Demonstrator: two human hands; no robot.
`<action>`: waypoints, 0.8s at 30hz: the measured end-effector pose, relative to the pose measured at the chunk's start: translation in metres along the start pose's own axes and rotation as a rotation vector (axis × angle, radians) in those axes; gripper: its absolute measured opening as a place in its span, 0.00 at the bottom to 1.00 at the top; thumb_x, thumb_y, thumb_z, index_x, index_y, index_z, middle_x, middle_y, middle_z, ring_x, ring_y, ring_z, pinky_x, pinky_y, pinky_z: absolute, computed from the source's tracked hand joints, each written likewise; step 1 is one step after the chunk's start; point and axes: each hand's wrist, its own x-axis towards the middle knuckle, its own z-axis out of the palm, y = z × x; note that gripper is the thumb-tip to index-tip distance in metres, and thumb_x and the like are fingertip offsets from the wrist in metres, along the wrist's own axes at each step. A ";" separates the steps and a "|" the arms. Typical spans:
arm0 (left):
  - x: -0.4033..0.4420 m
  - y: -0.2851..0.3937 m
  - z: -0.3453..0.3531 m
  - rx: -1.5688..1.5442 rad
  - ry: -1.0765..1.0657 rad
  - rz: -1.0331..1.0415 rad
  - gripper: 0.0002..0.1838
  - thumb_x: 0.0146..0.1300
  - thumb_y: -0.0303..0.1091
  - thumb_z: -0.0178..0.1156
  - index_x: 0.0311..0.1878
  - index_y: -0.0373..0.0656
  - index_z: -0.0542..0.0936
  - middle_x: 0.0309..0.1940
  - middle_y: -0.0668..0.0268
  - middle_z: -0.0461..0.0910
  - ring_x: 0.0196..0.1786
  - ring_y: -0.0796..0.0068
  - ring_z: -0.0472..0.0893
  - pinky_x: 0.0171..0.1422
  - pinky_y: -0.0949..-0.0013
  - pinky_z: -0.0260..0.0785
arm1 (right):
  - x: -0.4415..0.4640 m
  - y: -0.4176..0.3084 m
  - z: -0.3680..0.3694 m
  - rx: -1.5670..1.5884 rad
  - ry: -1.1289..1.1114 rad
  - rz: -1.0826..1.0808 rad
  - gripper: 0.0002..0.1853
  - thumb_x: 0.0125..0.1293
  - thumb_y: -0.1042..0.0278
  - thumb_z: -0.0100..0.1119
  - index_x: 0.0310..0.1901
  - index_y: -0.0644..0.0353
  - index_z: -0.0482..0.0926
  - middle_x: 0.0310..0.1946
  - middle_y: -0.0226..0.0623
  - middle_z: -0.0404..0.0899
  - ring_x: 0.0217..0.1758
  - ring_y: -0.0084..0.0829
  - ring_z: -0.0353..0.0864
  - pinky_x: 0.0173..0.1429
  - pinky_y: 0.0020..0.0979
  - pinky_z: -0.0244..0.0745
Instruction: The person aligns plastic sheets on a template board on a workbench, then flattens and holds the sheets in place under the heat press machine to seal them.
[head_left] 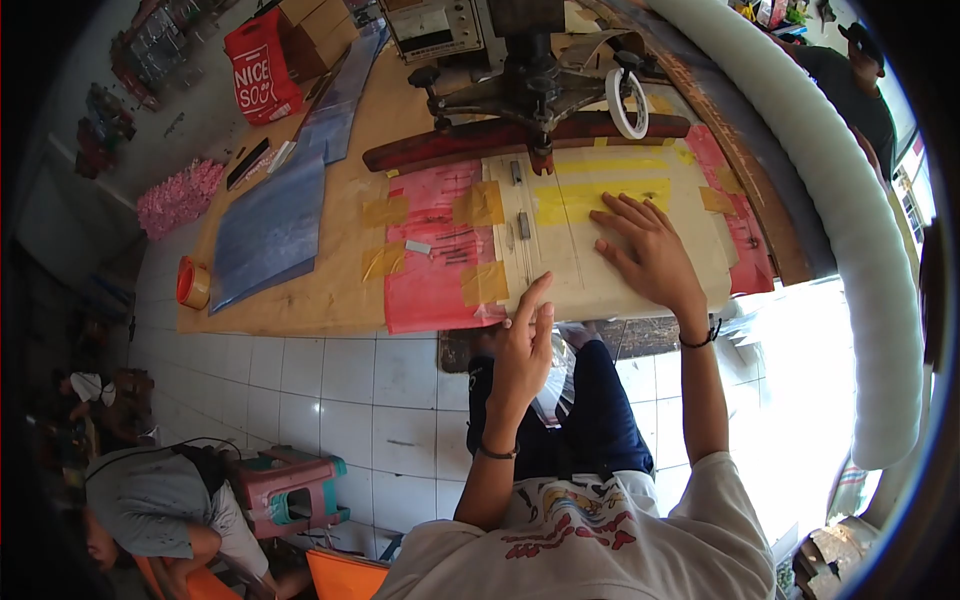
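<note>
My right hand (pixel 650 255) lies with its fingers spread on a beige sheet (pixel 610 285), near a strip of yellow tape (pixel 555 208). At the table's front edge, my left hand (pixel 525 345) is raised beside the sheet, index finger and thumb pointing up and apart; its other fingers are partly hidden. Left of the sheet is a red panel (pixel 430 290) held by brown tape (pixel 485 283). Two small metal pieces, one of them grey (pixel 524 226), sit on the sheet. A dark metal press (pixel 530 100) with a long red bar (pixel 620 126) stands just beyond.
Clear bluish plastic sheets (pixel 270 225) and a tape roll (pixel 193 282) lie on the left of the table (pixel 345 290). A white tape roll (pixel 627 104) hangs on the press. A long white foam roll (pixel 850 220) curves along the right. People are at lower left and upper right.
</note>
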 end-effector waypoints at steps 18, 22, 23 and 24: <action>-0.026 0.002 -0.003 0.202 -0.008 -0.008 0.26 0.79 0.34 0.56 0.78 0.59 0.69 0.22 0.51 0.73 0.20 0.56 0.74 0.30 0.61 0.70 | -0.060 -0.031 0.026 -0.110 0.447 0.136 0.10 0.74 0.64 0.59 0.49 0.53 0.88 0.56 0.32 0.87 0.64 0.37 0.81 0.71 0.42 0.64; -0.026 0.001 -0.003 0.177 -0.013 0.002 0.27 0.79 0.34 0.56 0.79 0.58 0.69 0.22 0.50 0.73 0.20 0.57 0.73 0.30 0.61 0.69 | -0.072 -0.032 0.035 -0.074 0.468 0.153 0.11 0.73 0.65 0.59 0.52 0.52 0.87 0.59 0.31 0.86 0.67 0.38 0.78 0.74 0.43 0.59; -0.027 0.001 -0.003 0.182 -0.017 -0.007 0.27 0.79 0.34 0.56 0.79 0.58 0.69 0.22 0.51 0.73 0.19 0.58 0.72 0.29 0.61 0.69 | -0.073 -0.032 0.035 -0.075 0.471 0.152 0.12 0.73 0.65 0.59 0.52 0.52 0.87 0.59 0.31 0.85 0.68 0.38 0.78 0.75 0.43 0.59; -0.028 0.001 -0.003 0.189 -0.023 -0.014 0.27 0.79 0.34 0.56 0.79 0.58 0.68 0.21 0.51 0.72 0.19 0.59 0.71 0.29 0.61 0.68 | -0.074 -0.032 0.036 -0.076 0.477 0.152 0.12 0.73 0.65 0.59 0.53 0.52 0.87 0.60 0.31 0.85 0.68 0.38 0.77 0.75 0.43 0.59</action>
